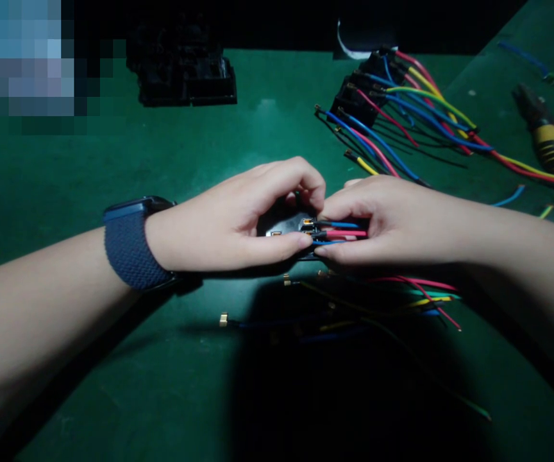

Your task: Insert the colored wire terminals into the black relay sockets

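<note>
A black plastic part (284, 226) with small metal terminals lies between my hands at the middle of the view. My left hand (258, 215) is curled round it, the thumb pressed along its near side by the terminals. From the right, my right hand (383, 215) closes its fingers on the part's edge and on blue and red wires (347, 233) that run from the terminals toward my palm. The fingertips under the part are hidden. A dark blue watch band sits on my left wrist.
Loose wires with brass terminals (224, 319) lie nearer me on the green table (113, 385). Black parts (188, 80) stand at the back left. A wired black block (358, 96) is at the back right, beside yellow-handled pliers (553, 147).
</note>
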The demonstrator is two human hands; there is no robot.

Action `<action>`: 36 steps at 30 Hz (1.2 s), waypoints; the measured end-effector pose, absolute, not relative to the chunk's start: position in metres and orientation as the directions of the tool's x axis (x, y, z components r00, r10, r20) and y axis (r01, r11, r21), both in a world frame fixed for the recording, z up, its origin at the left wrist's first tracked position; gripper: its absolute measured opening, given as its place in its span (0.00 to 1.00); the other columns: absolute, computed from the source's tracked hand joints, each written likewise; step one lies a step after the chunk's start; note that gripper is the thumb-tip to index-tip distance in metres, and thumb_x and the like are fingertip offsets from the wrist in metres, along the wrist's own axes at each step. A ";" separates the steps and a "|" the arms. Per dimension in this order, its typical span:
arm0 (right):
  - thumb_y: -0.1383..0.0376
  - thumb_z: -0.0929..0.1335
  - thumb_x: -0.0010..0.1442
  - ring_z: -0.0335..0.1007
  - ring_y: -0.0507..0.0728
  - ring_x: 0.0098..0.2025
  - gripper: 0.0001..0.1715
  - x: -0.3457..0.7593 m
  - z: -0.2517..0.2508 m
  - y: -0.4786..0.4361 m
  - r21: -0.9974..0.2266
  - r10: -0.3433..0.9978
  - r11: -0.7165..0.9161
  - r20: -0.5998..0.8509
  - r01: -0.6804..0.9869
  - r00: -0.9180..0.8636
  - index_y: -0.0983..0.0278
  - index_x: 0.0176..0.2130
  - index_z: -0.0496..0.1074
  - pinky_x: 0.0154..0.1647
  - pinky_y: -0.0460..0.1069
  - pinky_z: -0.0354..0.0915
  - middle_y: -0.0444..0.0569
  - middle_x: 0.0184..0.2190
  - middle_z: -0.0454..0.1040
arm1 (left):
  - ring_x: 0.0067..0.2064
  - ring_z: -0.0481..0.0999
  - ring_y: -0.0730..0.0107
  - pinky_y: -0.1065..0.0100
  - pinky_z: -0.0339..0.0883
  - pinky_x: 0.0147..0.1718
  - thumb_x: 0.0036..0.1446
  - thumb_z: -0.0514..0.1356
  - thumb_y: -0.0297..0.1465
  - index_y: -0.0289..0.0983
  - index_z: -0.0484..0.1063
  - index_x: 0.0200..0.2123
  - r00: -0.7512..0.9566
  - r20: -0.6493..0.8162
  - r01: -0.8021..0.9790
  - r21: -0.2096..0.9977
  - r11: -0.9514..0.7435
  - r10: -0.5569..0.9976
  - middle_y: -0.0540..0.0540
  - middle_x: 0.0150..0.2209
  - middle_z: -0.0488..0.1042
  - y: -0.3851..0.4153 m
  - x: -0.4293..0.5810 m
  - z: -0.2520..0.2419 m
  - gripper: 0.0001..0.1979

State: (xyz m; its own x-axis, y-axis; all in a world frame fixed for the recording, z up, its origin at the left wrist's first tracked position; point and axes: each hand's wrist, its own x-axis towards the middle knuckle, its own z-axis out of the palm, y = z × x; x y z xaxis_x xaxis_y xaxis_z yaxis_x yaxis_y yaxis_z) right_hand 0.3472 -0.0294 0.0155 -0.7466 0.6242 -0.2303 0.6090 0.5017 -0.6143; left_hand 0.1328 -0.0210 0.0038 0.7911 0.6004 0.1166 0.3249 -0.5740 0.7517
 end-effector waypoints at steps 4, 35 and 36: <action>0.58 0.67 0.55 0.53 0.49 0.24 0.16 0.348 0.015 -0.029 -0.613 0.622 0.507 -0.226 0.605 -0.750 0.65 0.22 0.64 0.26 0.47 0.46 0.41 0.19 0.59 | 0.43 0.73 0.61 0.62 0.69 0.42 0.54 0.61 0.40 0.38 0.68 0.44 0.782 0.115 0.330 0.758 -0.563 0.612 0.43 0.42 0.72 -0.021 0.133 0.004 0.17; 0.53 0.66 0.57 0.56 0.49 0.24 0.20 0.348 0.012 -0.027 -0.630 0.606 0.522 -0.201 0.575 -0.770 0.64 0.23 0.66 0.25 0.47 0.48 0.42 0.20 0.63 | 0.43 0.73 0.62 0.64 0.70 0.41 0.53 0.62 0.36 0.39 0.67 0.44 0.779 0.108 0.322 0.776 -0.542 0.617 0.45 0.43 0.71 -0.021 0.133 0.003 0.15; 0.53 0.66 0.57 0.56 0.49 0.24 0.20 0.349 0.012 -0.027 -0.629 0.606 0.523 -0.200 0.575 -0.770 0.64 0.23 0.66 0.25 0.47 0.48 0.41 0.20 0.63 | 0.43 0.73 0.62 0.64 0.70 0.41 0.53 0.62 0.36 0.39 0.67 0.44 0.779 0.107 0.322 0.777 -0.541 0.618 0.45 0.43 0.71 -0.022 0.133 0.003 0.15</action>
State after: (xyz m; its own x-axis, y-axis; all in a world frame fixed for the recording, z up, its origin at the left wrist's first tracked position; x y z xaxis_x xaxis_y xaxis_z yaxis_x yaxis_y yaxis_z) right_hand 0.3486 -0.0266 0.0125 -0.7697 0.6063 -0.2002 0.5753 0.5225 -0.6293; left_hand 0.1327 -0.0215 0.0030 0.7788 0.6180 0.1073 0.3224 -0.5412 0.7766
